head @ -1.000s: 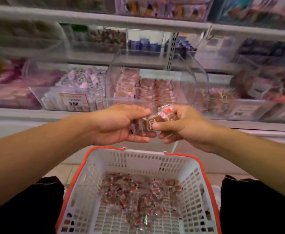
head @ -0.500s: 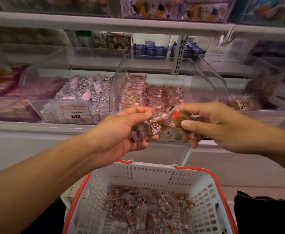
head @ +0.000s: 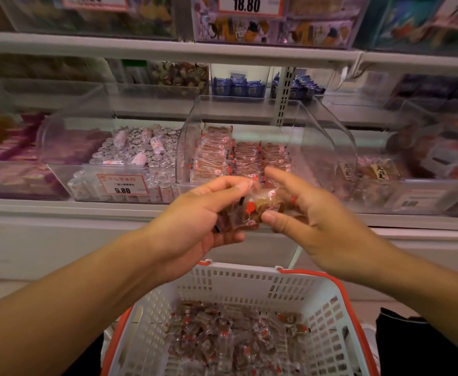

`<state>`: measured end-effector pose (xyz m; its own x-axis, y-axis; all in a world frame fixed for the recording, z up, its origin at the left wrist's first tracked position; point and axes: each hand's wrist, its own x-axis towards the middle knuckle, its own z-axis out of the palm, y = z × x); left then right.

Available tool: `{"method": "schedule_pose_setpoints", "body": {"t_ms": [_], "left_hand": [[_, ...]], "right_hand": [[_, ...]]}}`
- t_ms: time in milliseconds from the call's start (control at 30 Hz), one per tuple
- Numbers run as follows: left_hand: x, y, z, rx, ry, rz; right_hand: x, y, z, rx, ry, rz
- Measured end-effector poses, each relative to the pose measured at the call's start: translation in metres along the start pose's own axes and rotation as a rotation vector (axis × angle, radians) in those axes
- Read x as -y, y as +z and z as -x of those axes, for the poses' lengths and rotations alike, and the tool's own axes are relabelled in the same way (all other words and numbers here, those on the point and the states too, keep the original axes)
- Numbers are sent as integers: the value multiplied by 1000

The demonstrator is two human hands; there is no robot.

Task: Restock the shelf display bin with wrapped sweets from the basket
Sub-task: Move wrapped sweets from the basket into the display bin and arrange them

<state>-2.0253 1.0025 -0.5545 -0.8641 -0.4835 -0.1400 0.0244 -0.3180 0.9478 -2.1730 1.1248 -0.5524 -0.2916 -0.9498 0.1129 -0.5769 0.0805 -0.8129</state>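
Sweets [head: 257, 210] sit pinched between my left hand [head: 195, 221] and right hand [head: 312, 213], fingers curled round them, just before the bin [head: 317, 137]. Rows already stand inside it (neatly), yet the basket [head: 331, 308] below holds plenty more, so much restocking remains, I judge.

Viewpoint: sitting at head height, close over the hands [head: 238, 213]
Facing: looking forward and down at shelf [head: 168, 47] (basket [head: 238, 278] below)
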Motion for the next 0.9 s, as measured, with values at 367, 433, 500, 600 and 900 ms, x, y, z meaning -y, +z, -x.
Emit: {"method": "schedule_pose_setpoints", "body": {"t_ms": [367, 433, 500, 600, 900], "left_hand": [[14, 4, -6, -286, 116, -108], [14, 5, -7, -298, 135, -114], [12, 8, -6, -315, 135, -90], [6, 8, -7, -375, 120, 25], [-22, 12, -17, -275, 237, -161]], "right_hand": [[0, 30, 0, -29, -33, -77], [1, 30, -1, -64, -33, -90], [1, 28, -2, -103, -49, -87], [4, 28, -2, -125, -84, -89], [35, -5, -36, -128, -223, 161]]}}
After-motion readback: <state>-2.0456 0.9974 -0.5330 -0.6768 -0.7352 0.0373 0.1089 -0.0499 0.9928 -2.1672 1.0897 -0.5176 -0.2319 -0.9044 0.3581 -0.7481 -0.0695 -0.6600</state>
